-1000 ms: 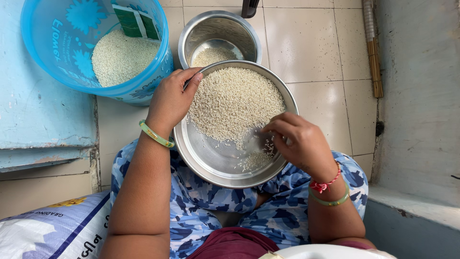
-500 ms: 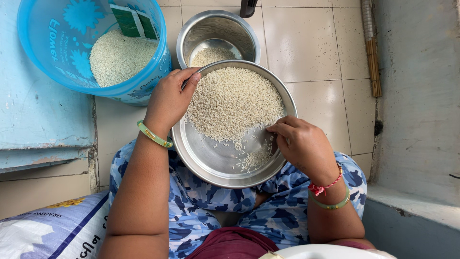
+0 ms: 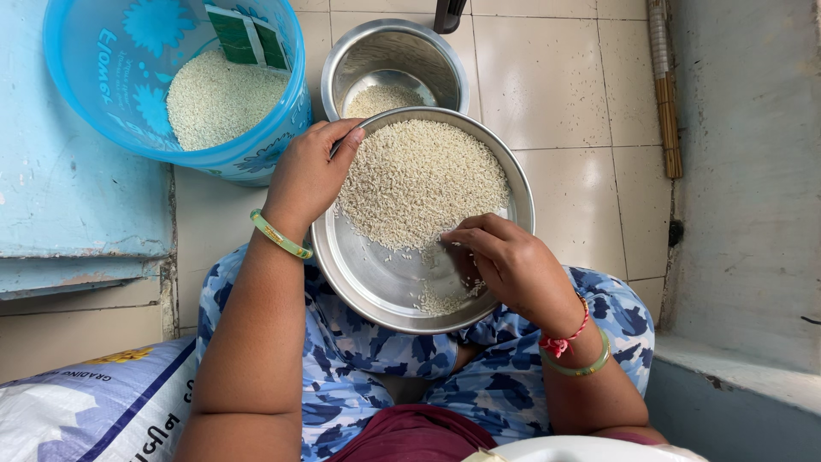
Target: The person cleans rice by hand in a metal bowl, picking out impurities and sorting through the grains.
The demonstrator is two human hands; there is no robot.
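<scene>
Right hand (image 3: pixel 513 265) now nearer, fingers perhaps pinching rice (image 3: pixel 419 180); left fingers gripping plate (image 3: pixel 376 282).

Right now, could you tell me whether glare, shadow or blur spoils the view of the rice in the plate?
Head view: sharp, with even daylight; rice grains read singly. The steel plate shows soft sheen, no harsh glare. The right hand casts a faint shadow on grains beneath it; the left hand grips the rim.

shiny steel plate (image 3: pixel 376 282), glossy plastic tub (image 3: pixel 103 94)
</scene>
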